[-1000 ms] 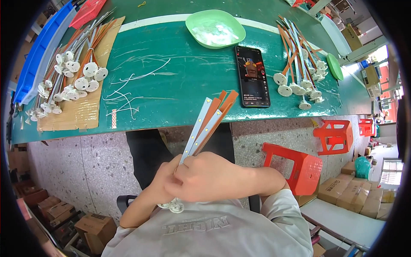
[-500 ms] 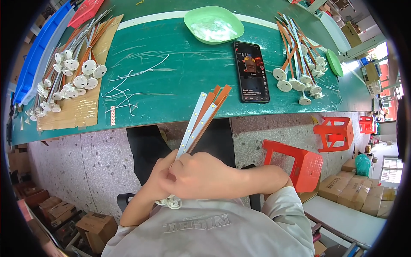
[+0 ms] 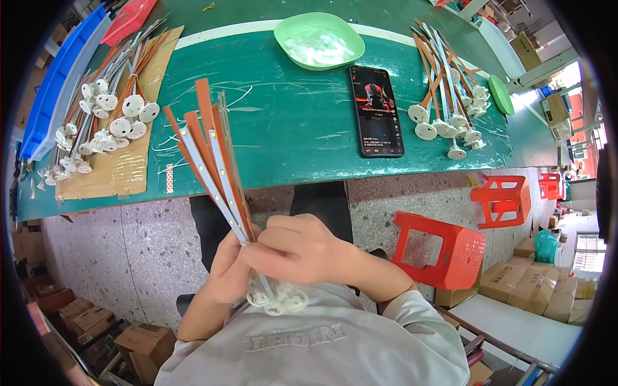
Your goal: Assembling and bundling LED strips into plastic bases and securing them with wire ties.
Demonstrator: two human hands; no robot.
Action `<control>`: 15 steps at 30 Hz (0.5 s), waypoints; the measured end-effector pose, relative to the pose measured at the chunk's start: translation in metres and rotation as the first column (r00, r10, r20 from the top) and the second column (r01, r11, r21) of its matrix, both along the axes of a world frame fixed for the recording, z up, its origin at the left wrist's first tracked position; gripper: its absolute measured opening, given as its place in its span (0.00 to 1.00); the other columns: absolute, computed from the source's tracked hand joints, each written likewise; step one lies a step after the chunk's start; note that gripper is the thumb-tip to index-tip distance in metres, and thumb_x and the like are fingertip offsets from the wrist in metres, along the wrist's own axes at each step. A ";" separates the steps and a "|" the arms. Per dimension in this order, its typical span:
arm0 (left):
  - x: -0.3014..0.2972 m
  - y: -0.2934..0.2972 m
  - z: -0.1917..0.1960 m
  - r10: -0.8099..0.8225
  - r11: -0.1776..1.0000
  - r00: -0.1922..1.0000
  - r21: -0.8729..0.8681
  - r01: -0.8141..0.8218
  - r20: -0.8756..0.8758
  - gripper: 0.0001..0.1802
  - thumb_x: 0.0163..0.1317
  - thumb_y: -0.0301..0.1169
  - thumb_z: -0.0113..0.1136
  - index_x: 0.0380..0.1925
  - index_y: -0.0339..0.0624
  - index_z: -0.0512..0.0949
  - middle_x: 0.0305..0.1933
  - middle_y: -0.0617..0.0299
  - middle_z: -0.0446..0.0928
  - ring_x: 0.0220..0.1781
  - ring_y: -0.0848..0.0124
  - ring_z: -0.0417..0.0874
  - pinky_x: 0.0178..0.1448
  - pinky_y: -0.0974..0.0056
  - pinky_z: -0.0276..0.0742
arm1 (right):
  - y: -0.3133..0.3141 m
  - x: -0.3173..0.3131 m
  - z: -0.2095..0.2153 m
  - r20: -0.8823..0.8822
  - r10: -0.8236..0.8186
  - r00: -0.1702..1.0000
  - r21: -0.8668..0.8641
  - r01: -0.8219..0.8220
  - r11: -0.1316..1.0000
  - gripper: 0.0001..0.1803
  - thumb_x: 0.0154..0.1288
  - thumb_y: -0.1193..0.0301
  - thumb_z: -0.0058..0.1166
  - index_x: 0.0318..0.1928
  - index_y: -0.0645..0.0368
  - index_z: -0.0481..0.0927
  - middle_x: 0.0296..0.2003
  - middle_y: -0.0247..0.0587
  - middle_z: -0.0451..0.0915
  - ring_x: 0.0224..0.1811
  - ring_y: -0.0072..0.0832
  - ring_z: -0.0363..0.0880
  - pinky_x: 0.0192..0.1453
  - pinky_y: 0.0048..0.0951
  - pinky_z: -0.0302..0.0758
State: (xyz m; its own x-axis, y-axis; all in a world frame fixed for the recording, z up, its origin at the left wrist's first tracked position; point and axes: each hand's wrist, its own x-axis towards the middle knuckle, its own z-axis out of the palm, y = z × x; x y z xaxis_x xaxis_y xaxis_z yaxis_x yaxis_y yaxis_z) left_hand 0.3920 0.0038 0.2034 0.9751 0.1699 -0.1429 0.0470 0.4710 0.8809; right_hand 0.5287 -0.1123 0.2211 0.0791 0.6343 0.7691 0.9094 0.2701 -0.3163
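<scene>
Both my hands are at a bundle of LED strips (image 3: 222,170) above my lap. The strips are whitish with small yellow LEDs, or orange-brown, and fan out over the table's edge. White round caps (image 3: 277,299) cluster at the lower end, near my shirt. My left hand (image 3: 228,273) is closed round the bundle just above these caps. Across it lies my right hand (image 3: 299,251), its fingers closed against the strips. A tiny white bit shows by its thumb tip; what those fingers pinch is hidden. Thin white ties (image 3: 183,138) lie on the green table (image 3: 290,145), partly behind the strips.
More capped strip bundles lie on cardboard (image 3: 106,177) at left and on the table at right (image 3: 450,122). A green bowl (image 3: 318,61) with whitish contents stands at the back, near a phone (image 3: 376,112). A red stool (image 3: 463,254) and cartons (image 3: 524,283) are at right.
The bundle has swung from leaning right to leaning left, its strips fanned wider. More white caps show below my hands. My right hand has turned, and the phone's picture has changed.
</scene>
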 end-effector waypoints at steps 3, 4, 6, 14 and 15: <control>-0.004 0.002 -0.003 -0.029 0.999 0.999 0.044 0.028 0.026 0.14 0.74 0.37 0.46 0.47 0.36 0.67 0.41 0.62 0.75 0.40 0.78 0.77 0.42 0.71 0.73 | 0.001 0.001 -0.007 -0.219 0.115 0.969 0.117 -0.091 0.989 0.19 0.40 0.77 0.62 0.39 0.62 0.79 0.22 0.34 0.71 0.17 0.25 0.67 0.16 0.24 0.65; -0.005 0.002 -0.005 -0.019 0.997 0.998 0.082 0.014 0.062 0.14 0.74 0.38 0.46 0.47 0.36 0.67 0.41 0.61 0.75 0.40 0.77 0.78 0.41 0.71 0.73 | 0.000 -0.001 -0.007 -0.251 0.144 0.957 0.137 -0.112 0.984 0.20 0.39 0.78 0.62 0.39 0.63 0.79 0.23 0.35 0.73 0.18 0.26 0.68 0.17 0.24 0.66; -0.004 0.002 -0.002 -0.055 0.999 0.997 0.000 0.055 0.058 0.14 0.74 0.39 0.46 0.45 0.37 0.67 0.37 0.59 0.76 0.34 0.75 0.78 0.38 0.71 0.73 | -0.001 -0.003 -0.008 -0.283 0.175 0.943 0.157 -0.134 0.978 0.21 0.38 0.78 0.62 0.39 0.64 0.79 0.24 0.37 0.75 0.18 0.27 0.70 0.17 0.25 0.67; 0.002 0.000 0.002 -0.032 0.985 0.986 -0.163 0.060 0.166 0.17 0.74 0.44 0.46 0.43 0.39 0.65 0.27 0.62 0.70 0.23 0.78 0.71 0.24 0.70 0.72 | 0.005 -0.009 0.003 -0.312 0.142 0.939 0.147 -0.100 0.984 0.23 0.36 0.76 0.62 0.40 0.65 0.77 0.23 0.32 0.74 0.20 0.26 0.71 0.19 0.25 0.69; 0.003 -0.002 0.003 0.033 0.987 0.992 -0.162 -0.014 0.119 0.16 0.75 0.42 0.45 0.44 0.39 0.65 0.29 0.63 0.70 0.22 0.79 0.70 0.24 0.71 0.71 | 0.005 -0.009 0.002 -0.311 0.141 0.940 0.147 -0.099 0.984 0.23 0.36 0.76 0.62 0.40 0.65 0.77 0.23 0.32 0.74 0.20 0.26 0.71 0.19 0.25 0.69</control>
State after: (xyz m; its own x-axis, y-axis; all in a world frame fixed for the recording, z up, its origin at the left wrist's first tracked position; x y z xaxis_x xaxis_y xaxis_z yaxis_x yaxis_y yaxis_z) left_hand 0.3946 0.0023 0.2061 0.9828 0.1773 -0.0511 -0.0683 0.6068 0.7919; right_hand 0.5196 -0.1072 0.2236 0.2633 0.5530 0.7904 0.7245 0.4276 -0.5406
